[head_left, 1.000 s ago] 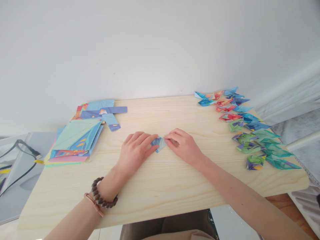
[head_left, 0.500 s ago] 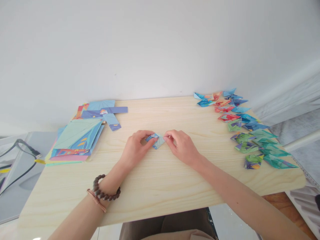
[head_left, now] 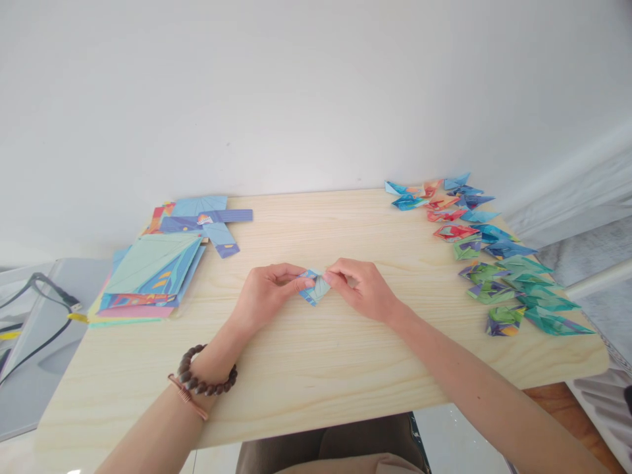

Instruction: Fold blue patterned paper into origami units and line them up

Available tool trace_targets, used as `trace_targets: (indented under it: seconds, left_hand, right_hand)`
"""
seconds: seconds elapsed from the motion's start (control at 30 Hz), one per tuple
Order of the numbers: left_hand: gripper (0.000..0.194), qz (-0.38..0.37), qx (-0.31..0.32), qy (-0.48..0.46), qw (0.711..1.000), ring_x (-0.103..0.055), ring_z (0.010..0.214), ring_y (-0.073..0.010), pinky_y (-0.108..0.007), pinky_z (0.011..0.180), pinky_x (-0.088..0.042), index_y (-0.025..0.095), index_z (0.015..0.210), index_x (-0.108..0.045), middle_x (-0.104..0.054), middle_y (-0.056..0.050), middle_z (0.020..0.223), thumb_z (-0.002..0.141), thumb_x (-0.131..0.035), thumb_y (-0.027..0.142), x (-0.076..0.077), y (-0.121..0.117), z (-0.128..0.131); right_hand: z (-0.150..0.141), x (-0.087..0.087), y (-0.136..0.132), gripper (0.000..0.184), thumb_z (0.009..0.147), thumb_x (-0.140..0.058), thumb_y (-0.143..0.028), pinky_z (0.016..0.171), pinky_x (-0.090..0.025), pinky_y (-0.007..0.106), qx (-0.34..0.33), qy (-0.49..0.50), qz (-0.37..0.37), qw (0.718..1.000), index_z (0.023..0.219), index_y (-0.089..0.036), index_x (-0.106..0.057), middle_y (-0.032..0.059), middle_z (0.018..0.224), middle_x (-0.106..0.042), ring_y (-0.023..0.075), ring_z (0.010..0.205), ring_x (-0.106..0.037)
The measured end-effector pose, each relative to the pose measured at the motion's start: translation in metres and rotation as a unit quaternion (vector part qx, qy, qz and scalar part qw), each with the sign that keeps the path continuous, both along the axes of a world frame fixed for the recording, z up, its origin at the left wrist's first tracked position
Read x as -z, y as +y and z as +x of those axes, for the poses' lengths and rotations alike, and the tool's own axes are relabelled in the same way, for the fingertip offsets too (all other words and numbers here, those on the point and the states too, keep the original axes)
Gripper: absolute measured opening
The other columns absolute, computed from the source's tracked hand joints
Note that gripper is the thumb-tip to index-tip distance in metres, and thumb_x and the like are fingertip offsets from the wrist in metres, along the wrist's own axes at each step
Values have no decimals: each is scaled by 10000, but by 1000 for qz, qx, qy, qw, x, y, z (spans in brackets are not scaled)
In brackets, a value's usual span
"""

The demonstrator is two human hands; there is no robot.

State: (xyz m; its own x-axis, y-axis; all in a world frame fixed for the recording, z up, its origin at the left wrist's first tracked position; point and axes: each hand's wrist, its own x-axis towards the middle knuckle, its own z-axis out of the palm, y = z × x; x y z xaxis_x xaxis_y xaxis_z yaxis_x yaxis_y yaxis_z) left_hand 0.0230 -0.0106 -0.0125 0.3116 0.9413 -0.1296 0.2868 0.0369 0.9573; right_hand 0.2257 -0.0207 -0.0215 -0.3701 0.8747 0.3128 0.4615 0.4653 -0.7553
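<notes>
A small piece of folded origami paper (head_left: 316,291), light blue with darker blue patterned edges, is held between both hands over the middle of the table. My left hand (head_left: 269,293) pinches its left side between thumb and fingers. On the other side, my right hand (head_left: 363,286) grips the upper right part with thumb and forefinger. The paper's lower corner points toward me. Parts of its folds are hidden behind my fingertips.
The wooden table (head_left: 316,368) stands against a white wall. At left lies a stack of colourful origami paper (head_left: 153,266), with blue paper strips (head_left: 222,230) behind it. Several folded paper pieces (head_left: 494,263) stand in rows at right. A black cable (head_left: 54,289) lies beyond the left edge.
The folded paper has shifted slightly right and toward me, and its lower corner now points downward more. My right fingers have closed further over its upper right part.
</notes>
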Motion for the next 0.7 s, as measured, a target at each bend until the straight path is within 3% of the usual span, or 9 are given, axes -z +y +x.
trace_targets:
  seconds: [0.7]
  left_hand:
    - [231,-16,17,-40,999,-655,708,-150,-220,664,-520,127,824,-682,-708,-45,787,726,-702,336,-6,0,3]
  right_hand:
    - [1,-3,0,235,913,-405,-310,560,-337,213,-29,13,-67,997,792,-161,-539,-3,680,-511,94,608,-435]
